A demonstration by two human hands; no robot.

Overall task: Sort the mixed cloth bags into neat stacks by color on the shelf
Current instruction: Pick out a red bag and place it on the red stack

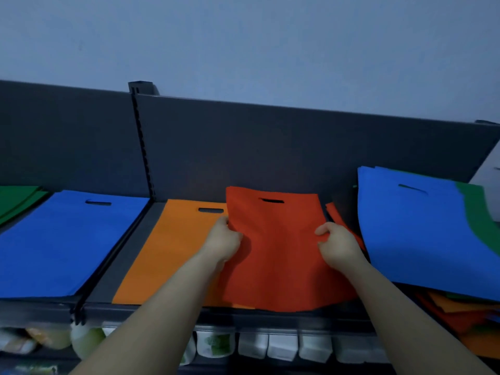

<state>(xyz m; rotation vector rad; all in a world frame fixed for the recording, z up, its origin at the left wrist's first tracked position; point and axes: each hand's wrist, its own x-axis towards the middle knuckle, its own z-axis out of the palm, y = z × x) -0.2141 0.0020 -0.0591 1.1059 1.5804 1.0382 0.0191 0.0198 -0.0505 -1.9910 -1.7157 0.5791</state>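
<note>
A red cloth bag (pixel 278 244) with a cut-out handle is held a little above the grey shelf (pixel 113 269). My left hand (pixel 221 243) pinches its left edge and my right hand (pixel 336 243) pinches its right edge. It partly overlaps an orange bag stack (pixel 167 253) lying flat to its left. More red bags (pixel 341 220) show behind my right hand. A blue stack (pixel 59 244) lies on the left shelf section, with green bags (pixel 16 201) at the far left. On the right sits a mixed pile (pixel 422 228), blue on top, with green, orange and red below.
A dark back panel (pixel 243 147) and a slotted upright (pixel 142 147) stand behind the shelf. Below the shelf edge, white cartons (pixel 281 347) and bottles (pixel 84 342) fill a lower shelf. A pale wall rises above.
</note>
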